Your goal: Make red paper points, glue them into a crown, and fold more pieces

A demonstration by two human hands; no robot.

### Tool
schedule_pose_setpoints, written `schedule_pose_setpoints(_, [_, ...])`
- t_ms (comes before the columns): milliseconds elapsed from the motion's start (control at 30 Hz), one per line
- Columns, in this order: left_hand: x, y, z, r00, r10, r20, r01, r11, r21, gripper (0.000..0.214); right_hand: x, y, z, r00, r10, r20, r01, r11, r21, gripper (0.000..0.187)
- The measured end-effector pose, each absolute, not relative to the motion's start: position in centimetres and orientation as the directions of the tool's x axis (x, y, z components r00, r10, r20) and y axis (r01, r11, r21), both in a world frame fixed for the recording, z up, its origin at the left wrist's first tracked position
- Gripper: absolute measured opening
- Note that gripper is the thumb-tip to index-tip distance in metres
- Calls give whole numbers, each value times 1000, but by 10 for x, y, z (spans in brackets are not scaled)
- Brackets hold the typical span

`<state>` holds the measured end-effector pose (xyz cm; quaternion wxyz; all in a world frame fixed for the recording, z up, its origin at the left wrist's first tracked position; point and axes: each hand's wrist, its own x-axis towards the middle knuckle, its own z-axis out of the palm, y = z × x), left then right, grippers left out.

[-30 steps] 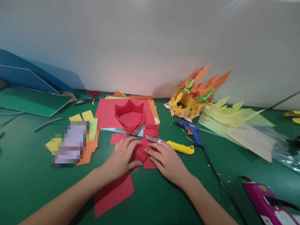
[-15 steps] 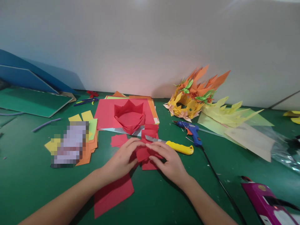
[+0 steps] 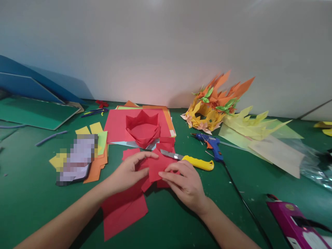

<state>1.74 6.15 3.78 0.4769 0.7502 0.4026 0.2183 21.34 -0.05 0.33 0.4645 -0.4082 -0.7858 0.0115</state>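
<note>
Pale wall (image 3: pixel 166 52) backs a green table (image 3: pixel 31 200), the crafting clutter gathered mostly toward its far edge. One blue-and-green board (image 3: pixel 26 84), partly out of view, stands at the far left corner. One sheet stack (image 3: pixel 115 126), red on top, lies by the middle of the far edge, bearing one red crown (image 3: pixel 142 129). Right of it are three more: one orange crown (image 3: pixel 220 95), one yellow crown (image 3: pixel 212 116) and one pale yellow crown (image 3: pixel 246 126). One magenta device (image 3: pixel 282 211) sits toward the near right corner.

Between two hands is one red paper piece (image 3: pixel 157 166), roughly square, with no clear long axis. Right hand (image 3: pixel 186 186), the nearer, pinches its lower right side between thumb and fingers. Left hand (image 3: pixel 127 174) is at its left side, fingers curved, thumb parted from them; whether they touch the paper, I cannot tell. One yellow-handled knife (image 3: pixel 198 162) lies just beyond, its long axis running left to right, blade toward the paper. One blue glue gun (image 3: pixel 215 148) lies farther right. Smallest, the red scraps (image 3: pixel 166 141) overlap too much to count.
</note>
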Motion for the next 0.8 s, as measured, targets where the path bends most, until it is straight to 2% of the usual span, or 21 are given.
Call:
schedule_pose_setpoints(167, [1,79,40,497,867,14,462,-278,842,28,210,-4,4,-267,647,714,625,680,-383,17])
schedule_pose_setpoints(333, [-19,89,54,490,870,-46,616,-308,725,29,209,-2,2,-236,660,714,603,675,-425,21])
schedule_pose_setpoints(400, [-26,87,65,585,793,-173,648,-328,687,25,208,1,2,-196,671,715,610,654,-447,23])
schedule_pose_setpoints(467, [-31,84,74,701,621,-351,654,-363,664,21,205,4,1,-184,680,709,627,637,-448,24])
schedule_pose_setpoints(567, [-34,79,80,753,464,-467,645,-377,665,18,199,11,-3,-263,705,658,660,629,-411,27])
schedule_pose_setpoints(667, [-31,76,79,756,388,-527,650,-356,671,17,193,17,-5,-394,741,544,710,621,-332,30])
schedule_pose_setpoints(733, [-29,75,76,784,363,-505,619,-378,689,18,188,18,-5,-432,777,458,756,589,-285,35])
schedule_pose_setpoints(800, [-27,75,74,808,389,-443,583,-424,693,20,185,18,-4,-432,811,393,791,551,-266,39])
